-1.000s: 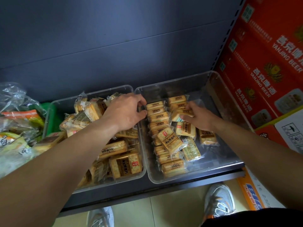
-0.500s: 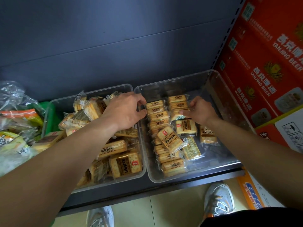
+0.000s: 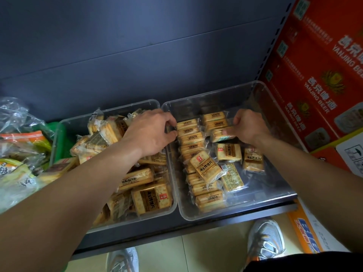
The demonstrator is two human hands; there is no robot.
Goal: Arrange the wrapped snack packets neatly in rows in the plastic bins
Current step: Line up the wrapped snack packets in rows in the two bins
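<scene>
Two clear plastic bins stand side by side on a dark shelf. The left bin [image 3: 59, 134] holds a loose heap of wrapped cracker packets [image 3: 151, 199]. In the right bin [image 3: 275, 107] a row of packets [image 3: 188, 134] stands on edge along its left side, and a shorter second row starts at the back. My left hand [image 3: 149, 134] curls over the wall between the bins, fingertips at the row's back end. My right hand [image 3: 247, 128] grips a packet [image 3: 220, 134] at the front of the second row. Loose packets [image 3: 228, 152] lie flat behind it.
Red Yanjing beer cartons [image 3: 314, 75] are stacked against the right bin. Crinkled bags of other snacks [image 3: 17, 154] pile up at the left of the shelf. A dark back panel [image 3: 137, 55] rises behind the bins. My shoes [image 3: 265, 238] stand on the tiled floor below the shelf edge.
My right hand has closed round a packet and drawn it back toward the second row. My left hand has stayed at the bin wall.
</scene>
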